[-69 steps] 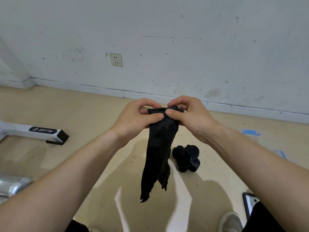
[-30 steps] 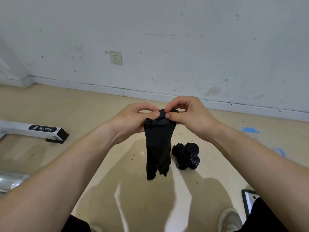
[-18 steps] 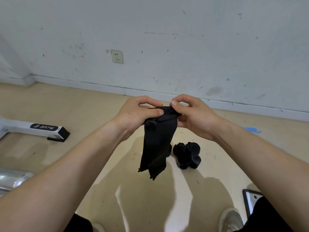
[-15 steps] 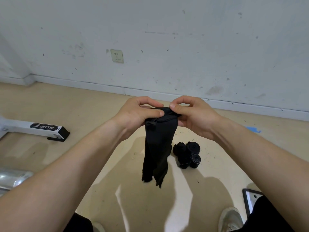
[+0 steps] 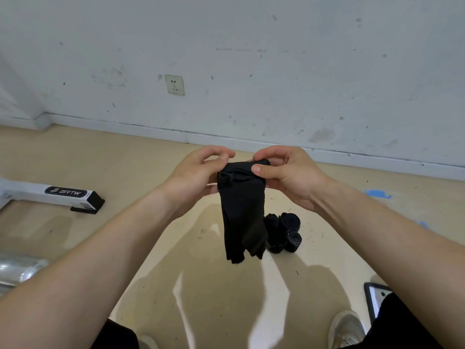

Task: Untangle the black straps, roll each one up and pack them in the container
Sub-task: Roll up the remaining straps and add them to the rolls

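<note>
**Both hands pinching the top of one black strap**

Over on the left a white bar [image 5: 50,195] labelled BRTW is lying on the floor [image 5: 120,159], and a socket [image 5: 175,84] is sitting low on the far wall [image 5: 314,71]. The left hand [image 5: 198,177] is gripping the top end of the black strap [image 5: 242,212], fingers curled round its left edge. The strap is hanging down in mid-air between the hands, loose end dangling above the floor. The right hand [image 5: 286,175] is pinching that same top end, thumb pressing on the near face. A little pile of rolled straps [image 5: 283,231] is sitting on the floor, showing just right of the dangling end. Farther right, a scrap of blue tape [image 5: 377,193] is stuck to the floor.
</note>
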{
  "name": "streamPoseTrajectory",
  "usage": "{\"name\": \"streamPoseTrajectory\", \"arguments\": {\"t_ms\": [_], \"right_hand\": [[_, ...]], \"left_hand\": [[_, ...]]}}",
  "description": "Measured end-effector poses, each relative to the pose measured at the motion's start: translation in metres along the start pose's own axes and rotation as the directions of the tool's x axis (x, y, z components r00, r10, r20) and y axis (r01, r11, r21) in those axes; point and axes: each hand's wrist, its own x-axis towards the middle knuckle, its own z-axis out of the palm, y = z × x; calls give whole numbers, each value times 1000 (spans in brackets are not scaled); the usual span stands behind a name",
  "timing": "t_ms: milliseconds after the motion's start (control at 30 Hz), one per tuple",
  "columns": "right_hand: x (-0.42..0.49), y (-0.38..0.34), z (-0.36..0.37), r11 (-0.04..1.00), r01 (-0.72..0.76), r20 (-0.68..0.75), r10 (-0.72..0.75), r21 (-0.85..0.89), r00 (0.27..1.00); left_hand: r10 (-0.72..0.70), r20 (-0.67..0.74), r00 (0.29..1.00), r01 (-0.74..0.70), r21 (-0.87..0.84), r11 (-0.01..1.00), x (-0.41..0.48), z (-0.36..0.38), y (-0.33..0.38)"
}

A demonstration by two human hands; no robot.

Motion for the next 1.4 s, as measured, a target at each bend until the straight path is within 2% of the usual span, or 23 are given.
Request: {"name": "streamPoseTrajectory", "arguments": {"t_ms": [67, 133, 200, 267, 400, 467, 567, 667, 833, 1000, 1100, 1200, 1233, 1333, 1400], "right_hand": [[1, -1, 0, 1000, 9, -23, -9, 22, 1000], [2, -4, -1, 999, 16, -44, -14, 48, 999], [2, -5, -1, 998, 13, -50, -10, 58, 999], [2, -5, 0, 999, 4, -51, -1, 51, 999], [2, -3, 2, 1000, 12, -40, -12, -15, 999], [2, -1, 4, 998, 17, -28, -18, -62, 999], [1, 1, 6, 995, 21, -12, -23, -100, 1000], [1, 0, 5, 994, 33, -6, -33, -103, 999], [1, 1, 4, 996, 27, 33, -25, -80, 999], [1, 2, 4, 994, 47, 68, -40, -103, 997], [0, 2, 6, 997, 45, 86, -39, -66, 996], [-1, -4, 7, 1000, -19, 103, 17, 14, 994], [-1, -6, 6, 999, -32, 121, 33, -15, 992], [-3, -6, 5, 965, 20, 177, 27, -260, 984], [-3, -4, 6, 947, 85, 172, -32, -311, 985]], "left_hand": [[64, 20, 998, -64, -13, 998, -2, -5, 2], [104, 113, 988, -94, -86, 992, -4, -11, 2], [146, 155, 977, -147, -8, 989, -6, -15, -1], [191, 112, 975, -202, 103, 974, -6, -14, -4], [240, -17, 971, -233, 168, 958, -3, -6, -6], [273, -17, 962, -260, 252, 932, -2, -2, -8], [374, -4, 928, -337, 424, 841, -2, 2, -10], [408, -38, 912, -328, 530, 782, -4, 6, -6], [325, -68, 943, -261, 453, 852, -2, 4, -5], [118, -55, 991, -93, 341, 935, -3, 2, -1], [160, -61, 985, -132, 325, 936, -3, 3, 1], [207, -109, 972, -168, 287, 943, -3, 3, 3], [213, -113, 970, -174, 288, 942, -3, 3, 3], [224, -109, 969, -183, 298, 937, -4, 5, 1], [244, -99, 965, -203, 309, 929, -3, 7, 0]]}}
